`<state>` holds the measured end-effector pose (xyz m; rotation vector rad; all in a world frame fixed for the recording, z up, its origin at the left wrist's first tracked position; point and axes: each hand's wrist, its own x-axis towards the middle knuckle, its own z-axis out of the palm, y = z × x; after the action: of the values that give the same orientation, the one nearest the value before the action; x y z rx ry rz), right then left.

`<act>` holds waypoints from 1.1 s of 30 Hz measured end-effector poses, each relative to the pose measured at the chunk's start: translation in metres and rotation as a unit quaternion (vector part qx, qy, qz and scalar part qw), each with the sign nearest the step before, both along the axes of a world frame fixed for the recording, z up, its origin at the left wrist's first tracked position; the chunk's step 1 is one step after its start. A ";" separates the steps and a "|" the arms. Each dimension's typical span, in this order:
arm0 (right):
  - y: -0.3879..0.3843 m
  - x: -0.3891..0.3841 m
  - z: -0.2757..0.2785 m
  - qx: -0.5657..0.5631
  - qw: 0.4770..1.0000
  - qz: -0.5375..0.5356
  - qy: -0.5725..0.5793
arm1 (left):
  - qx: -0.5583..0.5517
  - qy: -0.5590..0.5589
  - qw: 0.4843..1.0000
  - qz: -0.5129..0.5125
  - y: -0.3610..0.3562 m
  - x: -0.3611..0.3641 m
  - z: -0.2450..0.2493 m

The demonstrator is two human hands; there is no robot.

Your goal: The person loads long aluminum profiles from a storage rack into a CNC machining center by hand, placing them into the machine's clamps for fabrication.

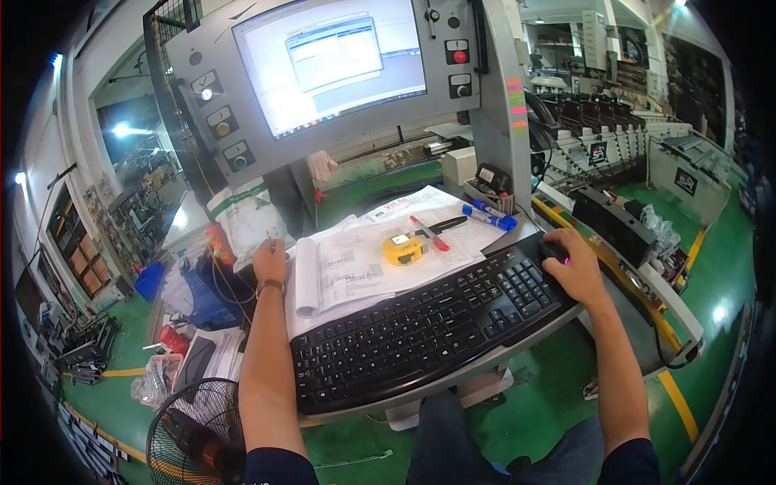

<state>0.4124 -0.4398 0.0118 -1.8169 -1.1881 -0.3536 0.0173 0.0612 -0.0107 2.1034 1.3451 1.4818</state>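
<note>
My right hand (572,265) lies over a black computer mouse (553,250) at the right end of a black keyboard (424,327). My left hand (269,260) rests at the left edge of the desk, beside a rolled stack of paper drawings (347,267); whether it grips the papers or only touches them is unclear. A yellow tape measure (403,249) and a red pen (428,233) lie on the papers. Above stands a large monitor (331,61) in a grey control panel, showing a software window.
Blue markers (491,215) lie near the panel post. A plastic bag (249,220) hangs at the left. A blue basket (206,297) and a floor fan (196,432) stand at lower left. Machinery (614,145) fills the right, with green floor around it.
</note>
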 end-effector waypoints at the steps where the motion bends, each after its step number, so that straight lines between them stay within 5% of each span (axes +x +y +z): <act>1: 0.000 -0.001 0.000 0.000 1.000 0.000 0.002 | 0.000 0.002 1.000 0.001 -0.001 0.000 0.001; 24: 0.003 0.003 -0.001 0.006 1.000 0.007 -0.007 | 0.004 0.005 1.000 -0.003 -0.010 0.001 0.006; 25: 0.002 0.004 -0.002 0.004 1.000 0.008 -0.018 | 0.118 0.071 0.990 0.042 -0.002 0.001 0.004; 26: 0.001 0.006 -0.005 0.021 0.999 0.009 -0.026 | 0.084 0.071 0.993 0.030 0.006 -0.003 -0.001; 29: -0.001 -0.004 -0.005 0.095 0.992 0.014 -0.085 | 0.232 0.179 0.956 0.000 0.064 -0.020 -0.024; 30: -0.009 -0.015 -0.010 0.097 0.988 0.009 -0.121 | 0.153 0.113 0.982 -0.006 0.037 -0.012 -0.012; 31: -0.013 -0.023 -0.011 0.104 0.981 0.009 -0.161 | 0.226 0.165 0.960 -0.011 0.044 -0.015 -0.014; 32: -0.020 -0.036 -0.012 0.080 0.978 0.021 -0.190 | 0.060 0.021 0.997 -0.051 0.027 -0.009 -0.008; 33: -0.028 -0.052 -0.013 0.059 0.974 0.039 -0.216 | 0.001 -0.004 0.999 -0.050 0.024 -0.006 -0.006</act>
<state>0.3601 -0.4674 -0.0017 -1.6295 -1.4937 -0.7877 0.0113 0.0848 -0.0163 2.1305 1.2181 1.4510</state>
